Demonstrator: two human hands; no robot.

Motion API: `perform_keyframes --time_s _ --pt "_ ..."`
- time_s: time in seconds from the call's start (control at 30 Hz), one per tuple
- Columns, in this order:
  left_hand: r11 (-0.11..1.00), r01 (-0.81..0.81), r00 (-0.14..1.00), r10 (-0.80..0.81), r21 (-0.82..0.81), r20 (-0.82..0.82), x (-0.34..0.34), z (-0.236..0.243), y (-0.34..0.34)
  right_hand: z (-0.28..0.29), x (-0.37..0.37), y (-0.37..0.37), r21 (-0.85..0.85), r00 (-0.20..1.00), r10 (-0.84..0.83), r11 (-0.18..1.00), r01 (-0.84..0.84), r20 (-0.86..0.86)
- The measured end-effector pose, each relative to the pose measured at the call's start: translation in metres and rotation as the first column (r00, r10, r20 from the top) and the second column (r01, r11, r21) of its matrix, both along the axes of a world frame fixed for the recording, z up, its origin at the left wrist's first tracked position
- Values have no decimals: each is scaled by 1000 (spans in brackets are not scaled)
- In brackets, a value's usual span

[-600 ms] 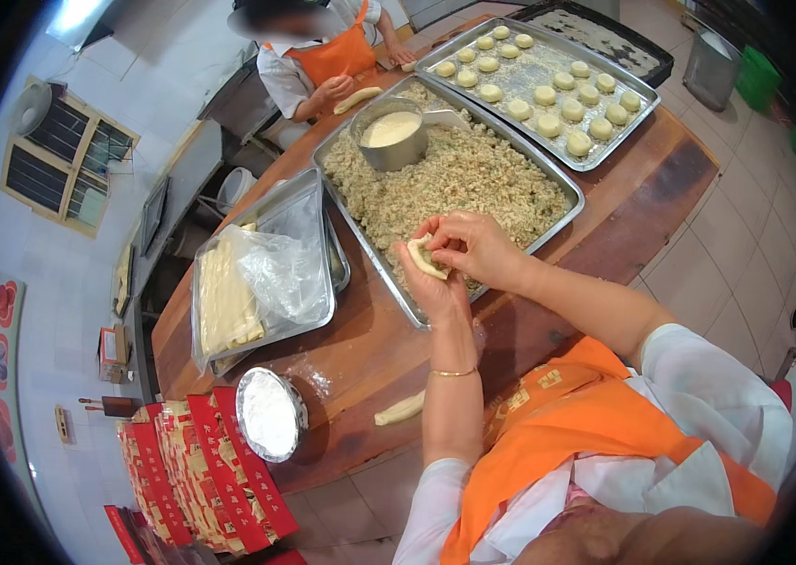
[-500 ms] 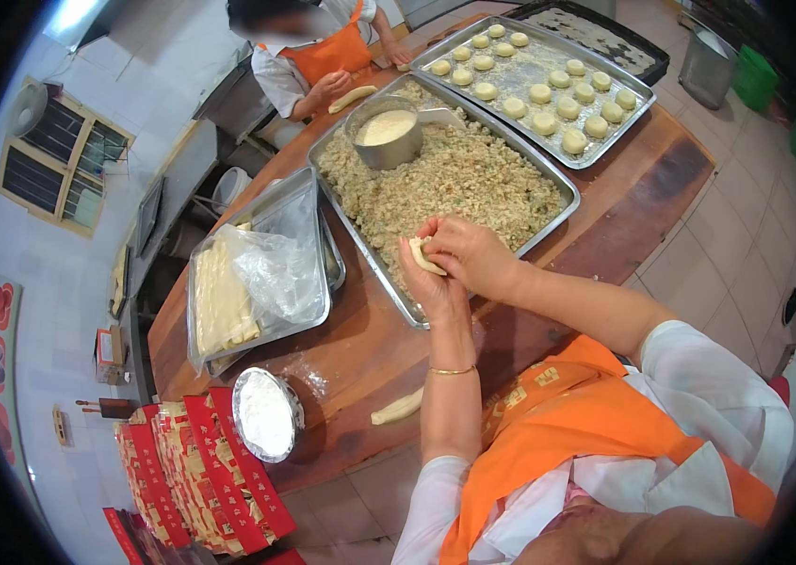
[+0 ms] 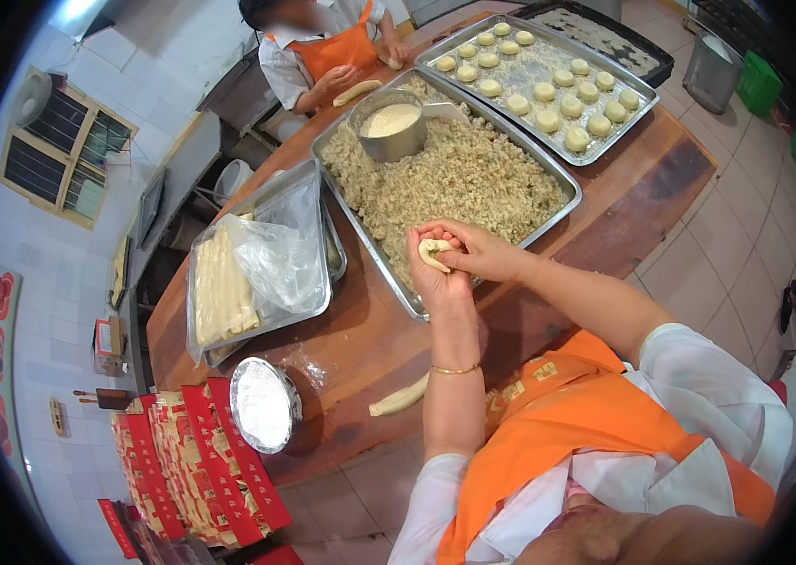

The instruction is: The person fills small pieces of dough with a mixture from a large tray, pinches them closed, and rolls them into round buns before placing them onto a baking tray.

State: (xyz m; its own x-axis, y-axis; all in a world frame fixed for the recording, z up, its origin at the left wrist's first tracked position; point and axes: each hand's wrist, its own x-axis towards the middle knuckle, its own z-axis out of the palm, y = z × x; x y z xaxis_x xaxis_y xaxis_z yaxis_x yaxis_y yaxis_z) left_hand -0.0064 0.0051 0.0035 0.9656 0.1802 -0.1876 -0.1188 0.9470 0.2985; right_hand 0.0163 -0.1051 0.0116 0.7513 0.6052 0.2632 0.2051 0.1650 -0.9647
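Cupped in my left hand (image 3: 435, 282) is a small piece of dough (image 3: 435, 252), its pale rim curved round a hollow. The fingers of my right hand (image 3: 485, 252) press on that same dough, thumb at its opening. Both hands are over the near edge of a large metal tray (image 3: 568, 209) heaped with crumbly, beige filling (image 3: 483, 174). A round metal tin (image 3: 393, 143) of pale, grainy stuff sits in the filling, a flat scraper beside it. A strip of dough (image 3: 398, 398) lies on the table left of my left forearm.
Round dough pieces (image 3: 570, 106) stand on a floured tray (image 3: 619, 141) at the far right. Plastic covers dough strips (image 3: 224, 282) in a left tray. A flour bowl (image 3: 264, 405) sits near red packaging (image 3: 214, 461). Across the wooden table (image 3: 605, 231), a co-worker (image 3: 332, 56) handles dough.
My hands have turned the dough slightly, so its hollow opening shows more. The right thumb has shifted onto the opening; the view has moved a little.
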Motion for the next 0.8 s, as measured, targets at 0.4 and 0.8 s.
perform_keyframes --time_s 0.4,0.8 --pt "947 -3 992 -38 321 122 -17 8 -5 31 -14 -4 153 974 18 988 17 -226" --pt "967 -8 998 -10 256 67 -27 21 -16 19 -11 -6 123 936 5 992 41 -352"
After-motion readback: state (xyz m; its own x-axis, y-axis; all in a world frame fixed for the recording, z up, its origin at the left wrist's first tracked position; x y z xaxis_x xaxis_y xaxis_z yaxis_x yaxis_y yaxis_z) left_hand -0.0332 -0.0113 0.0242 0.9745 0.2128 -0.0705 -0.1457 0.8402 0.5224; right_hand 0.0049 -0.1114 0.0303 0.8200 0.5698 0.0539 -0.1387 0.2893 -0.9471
